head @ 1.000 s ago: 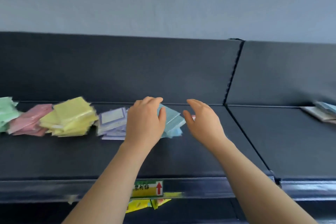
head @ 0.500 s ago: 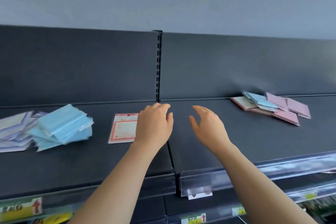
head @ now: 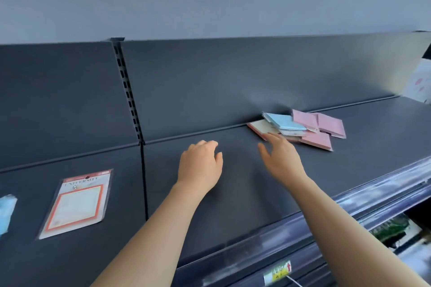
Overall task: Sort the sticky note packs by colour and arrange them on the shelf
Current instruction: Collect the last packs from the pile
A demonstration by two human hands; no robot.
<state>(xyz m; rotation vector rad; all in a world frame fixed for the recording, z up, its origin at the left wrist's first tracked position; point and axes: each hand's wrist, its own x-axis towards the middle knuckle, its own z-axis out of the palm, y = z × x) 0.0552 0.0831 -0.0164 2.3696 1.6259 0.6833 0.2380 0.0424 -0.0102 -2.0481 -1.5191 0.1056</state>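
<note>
A loose heap of sticky note packs lies at the back right of the dark shelf [head: 233,193]: a light blue pack [head: 283,121] on top, pink packs [head: 326,127] to its right and a cream pack [head: 262,127] at its left. My right hand [head: 281,157] reaches over the shelf with fingers extended, its fingertips just short of the cream pack, holding nothing. My left hand [head: 200,165] hovers beside it with loosely curled fingers, empty. Blue packs [head: 5,212] show at the far left edge.
A flat packet with an orange border and "UNIVERSITY" print [head: 77,202] lies on the left shelf section. A slotted upright [head: 129,91] divides the two sections. A clear price rail with a yellow label [head: 279,271] runs along the front edge; lower shelves show at the right.
My view and both hands have swung right along the shelf, away from the sorted green, pink, yellow, purple and blue piles. The mixed heap is now close to my right hand.
</note>
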